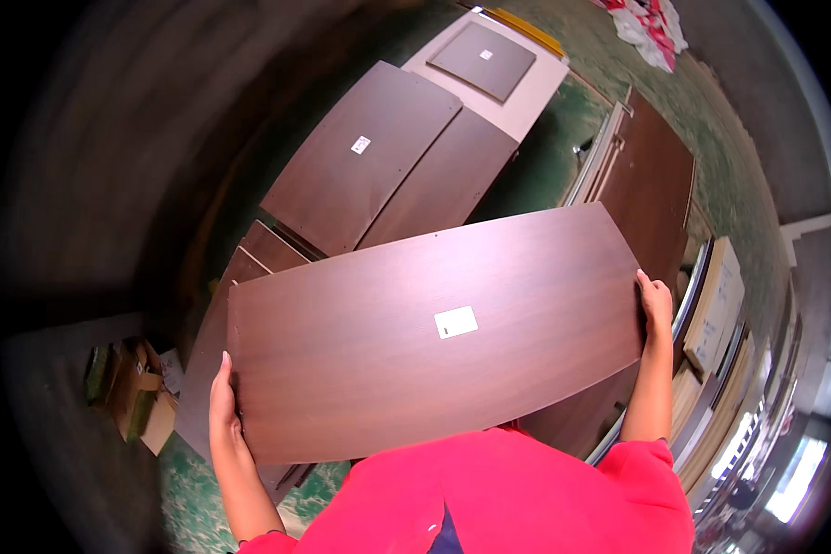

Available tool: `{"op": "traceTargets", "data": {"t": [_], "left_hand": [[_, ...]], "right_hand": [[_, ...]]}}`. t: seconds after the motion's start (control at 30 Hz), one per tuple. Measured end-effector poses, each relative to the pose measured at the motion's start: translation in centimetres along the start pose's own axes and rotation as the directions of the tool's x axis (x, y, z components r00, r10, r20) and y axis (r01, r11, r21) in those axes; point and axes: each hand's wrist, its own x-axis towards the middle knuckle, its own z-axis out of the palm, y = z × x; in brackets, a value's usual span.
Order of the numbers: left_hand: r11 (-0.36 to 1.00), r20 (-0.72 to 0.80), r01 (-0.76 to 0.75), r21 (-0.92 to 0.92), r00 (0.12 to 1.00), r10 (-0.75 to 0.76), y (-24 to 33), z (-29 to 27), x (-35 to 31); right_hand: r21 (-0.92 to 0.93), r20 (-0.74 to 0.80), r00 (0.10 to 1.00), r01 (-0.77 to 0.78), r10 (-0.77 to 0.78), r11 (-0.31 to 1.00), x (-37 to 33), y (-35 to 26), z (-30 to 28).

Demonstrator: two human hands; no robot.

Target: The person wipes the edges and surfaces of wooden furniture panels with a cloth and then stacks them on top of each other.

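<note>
A large dark brown wooden panel [360,369] spans the space in front of my chest, tilted so its right end sits higher. A white label [456,322] is stuck near its middle. At the panel's left end my left hand [222,402] grips the short edge, thumb upward along it. My right hand [656,301] is closed on the opposite short edge. The fingers of both hands are partly hidden by the panel. Beyond its far edge lie stacked brown panels [365,148], one of them with a small white label.
A smaller brown panel [482,61] lies on a pale board [549,78] at the back. More brown boards [651,171] stand to the right, beside several stacked planks [716,305]. An opened cardboard box [138,392] is at the left. Crumpled red-and-white sheeting [649,28] lies far right.
</note>
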Motion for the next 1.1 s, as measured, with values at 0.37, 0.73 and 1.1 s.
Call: {"op": "traceTargets", "data": {"t": [0.37, 0.73, 1.1], "left_hand": [[0.967, -0.015, -0.059, -0.249, 0.998, 0.057, -1.1, 1.8, 1.1], [0.908, -0.184, -0.007, -0.42, 0.98, -0.078, -4.9, 12.0, 5.5], [0.887, -0.452, 0.062, -0.458, 0.843, -0.292, -21.0, 31.2, 15.0]], "right_hand": [[0.159, -0.049, 0.967, 0.256, -0.252, 0.953, 4.6, -10.9, -3.1], [-0.124, 0.102, 0.885, 0.464, -0.454, 0.877, 22.2, -28.0, 3.3], [0.164, 0.235, 0.812, 0.509, -0.535, 0.845, 41.8, -36.0, 17.3]]}}
